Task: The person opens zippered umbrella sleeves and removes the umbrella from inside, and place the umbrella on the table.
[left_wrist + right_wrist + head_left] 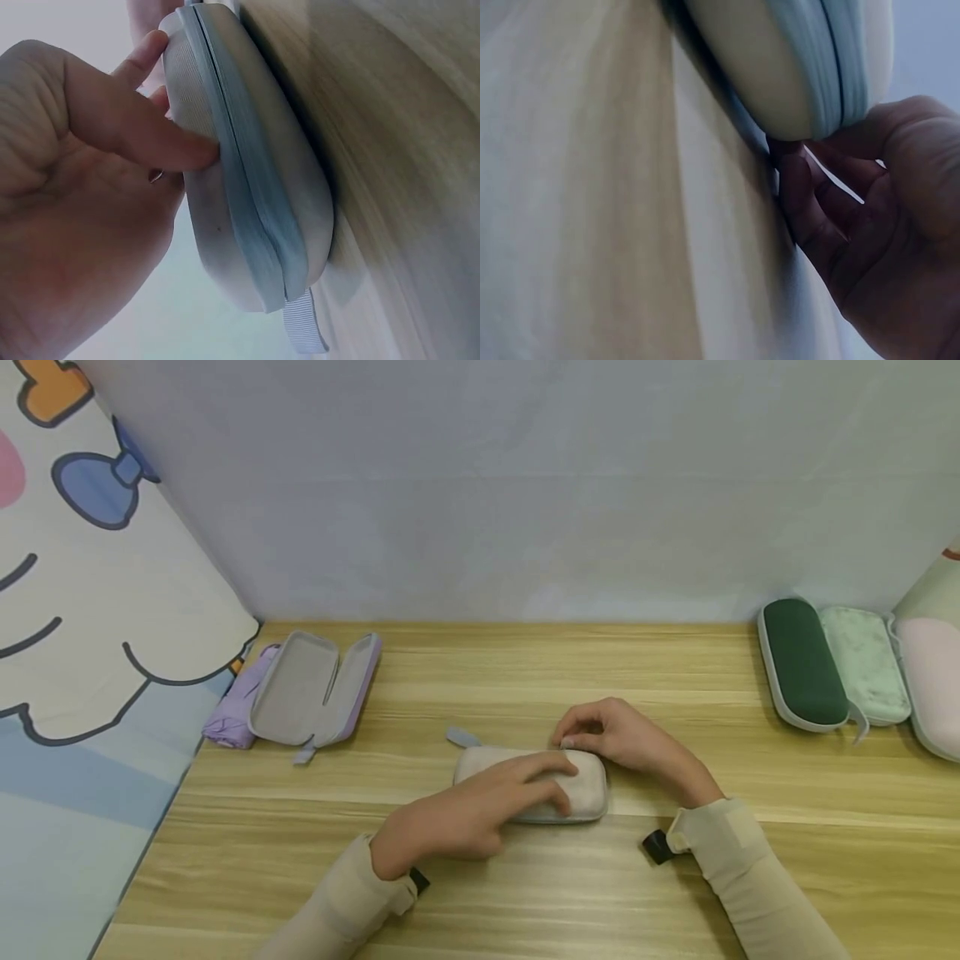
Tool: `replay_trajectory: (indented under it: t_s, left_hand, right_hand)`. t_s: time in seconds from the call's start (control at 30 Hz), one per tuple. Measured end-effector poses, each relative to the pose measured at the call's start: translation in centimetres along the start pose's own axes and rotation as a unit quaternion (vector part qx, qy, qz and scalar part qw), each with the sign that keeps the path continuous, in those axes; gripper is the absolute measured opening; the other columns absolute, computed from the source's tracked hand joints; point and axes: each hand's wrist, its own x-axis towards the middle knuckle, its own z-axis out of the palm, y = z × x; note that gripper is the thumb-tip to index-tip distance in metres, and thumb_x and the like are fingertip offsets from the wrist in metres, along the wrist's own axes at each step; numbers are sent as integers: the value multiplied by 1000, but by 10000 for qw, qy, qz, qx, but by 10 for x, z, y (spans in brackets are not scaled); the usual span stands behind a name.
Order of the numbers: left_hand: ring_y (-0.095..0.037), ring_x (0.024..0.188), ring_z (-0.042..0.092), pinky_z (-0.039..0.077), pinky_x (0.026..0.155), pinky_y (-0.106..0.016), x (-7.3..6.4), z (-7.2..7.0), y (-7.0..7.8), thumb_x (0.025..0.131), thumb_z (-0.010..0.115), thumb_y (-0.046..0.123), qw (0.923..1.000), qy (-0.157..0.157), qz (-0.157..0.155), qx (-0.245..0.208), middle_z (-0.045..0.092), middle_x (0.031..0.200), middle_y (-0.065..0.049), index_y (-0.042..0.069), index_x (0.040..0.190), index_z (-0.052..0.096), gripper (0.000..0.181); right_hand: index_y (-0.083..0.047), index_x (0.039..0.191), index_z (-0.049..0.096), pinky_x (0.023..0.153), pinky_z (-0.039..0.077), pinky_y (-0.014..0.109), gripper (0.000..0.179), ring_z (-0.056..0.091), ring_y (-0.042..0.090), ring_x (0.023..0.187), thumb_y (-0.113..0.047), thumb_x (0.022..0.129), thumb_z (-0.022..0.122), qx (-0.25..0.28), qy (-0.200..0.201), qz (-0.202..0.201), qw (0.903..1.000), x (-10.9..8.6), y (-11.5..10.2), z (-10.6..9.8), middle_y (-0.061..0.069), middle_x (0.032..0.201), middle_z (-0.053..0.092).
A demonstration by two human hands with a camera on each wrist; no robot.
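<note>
Cream case, closed as far as seen, lying flat on the wood-grain table, its long side running left to right; the left hand lies across its near side and lid, the right hand sits at its far right edge. Grey strap, standing out from the case's left end; blue-grey zipper band, running round the side between the two halves. To the left, well apart: an open purple case with grey lining, beside it a purple cloth bundle. To the right, also well apart: a dark green case, a pale green case and a pink case, side by side. In the way of the view — the left hand, covering much of the lid. Left hand: fingers spread apart, two resting on the lid, thumb laid against the side at the zipper band. Right hand: fingers curled, thumb and fingers pinching at the cream case's zipper edge — the exact spot between the tips is hidden.
</note>
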Motion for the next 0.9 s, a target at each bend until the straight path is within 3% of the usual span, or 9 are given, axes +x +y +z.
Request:
replay_trajectory:
  t_s: [0.3, 0.57, 0.9]
  left_hand:
    - [-17, 153, 38, 33, 126, -33, 0, 0, -1, 53, 47, -34, 9999, 129, 62, -78, 37, 163, 0, 21, 125, 61, 91]
    - [-16, 152, 37, 33, 126, -32, 1, 0, 0, 53, 46, -34, 9999, 100, 70, -62, 38, 161, 0, 20, 124, 61, 91]
    - [-16, 152, 38, 34, 125, -30, 1, 0, -2, 59, 54, -34, 10000, 15, 80, -7, 39, 162, -1, 20, 124, 62, 84]
  right_hand:
    - [-20, 106, 79, 87, 54, 28, 16, 69, 16, 100, -13, 103, 65, -77, 90, 100, 9999, 1, -4, 4, -2, 106, 78]
    - [-21, 106, 79, 89, 54, 33, 16, 69, 16, 99, -13, 103, 65, -197, -12, 43, 9998, 7, -6, 6, -3, 106, 78]
    - [-26, 102, 79, 83, 53, 33, 18, 66, 14, 92, -14, 103, 65, -592, -425, -193, 9972, 23, -16, 4, -7, 101, 77]
